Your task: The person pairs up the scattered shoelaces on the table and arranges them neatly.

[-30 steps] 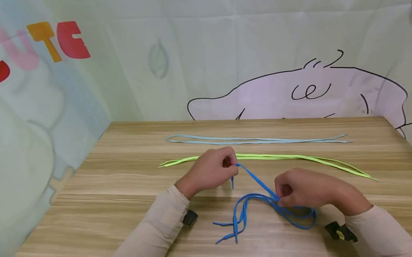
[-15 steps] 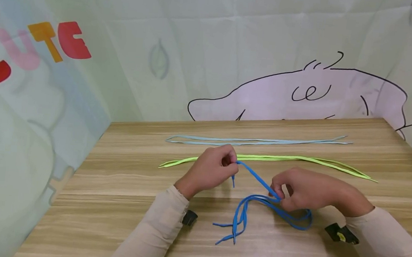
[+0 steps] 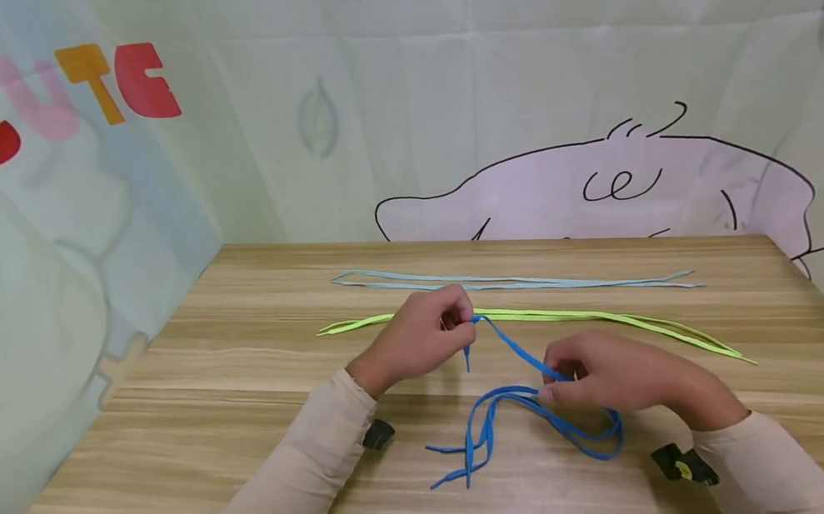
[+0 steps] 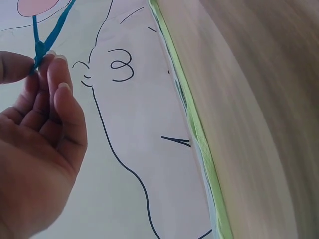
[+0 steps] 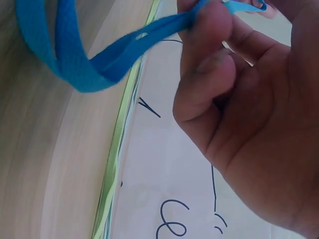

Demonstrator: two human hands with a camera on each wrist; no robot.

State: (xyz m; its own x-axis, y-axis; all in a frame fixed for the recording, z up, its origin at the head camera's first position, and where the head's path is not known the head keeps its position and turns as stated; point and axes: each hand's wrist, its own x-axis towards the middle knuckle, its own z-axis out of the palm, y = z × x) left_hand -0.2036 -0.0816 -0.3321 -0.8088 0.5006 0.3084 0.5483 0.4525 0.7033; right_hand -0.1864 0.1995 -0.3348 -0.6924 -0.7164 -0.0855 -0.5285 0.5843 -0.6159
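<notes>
In the head view, my left hand (image 3: 419, 337) pinches a blue shoelace (image 3: 511, 348) near one end, and a short tip hangs below the fingers. The left wrist view shows that pinch between thumb and fingertips, with two strands of the lace (image 4: 59, 27) leaving it. My right hand (image 3: 621, 375) pinches the same lace farther along, palm down and low over the table. A strand runs between the two hands, sagging slightly. Several loops and loose tips of blue lace lie under and left of the right hand. In the right wrist view a folded loop (image 5: 107, 74) extends from its fingers.
Beyond the hands, a lime-green shoelace (image 3: 557, 315) lies stretched across the wooden table (image 3: 229, 422), partly hidden by the left hand. A light blue shoelace (image 3: 515, 283) lies parallel behind it. A printed cloth (image 3: 368, 102) hangs along the back and left sides.
My left hand has risen slightly. The right hand's fingers have shifted their pinch on the blue lace, and the strand between the hands is a little slacker and higher.
</notes>
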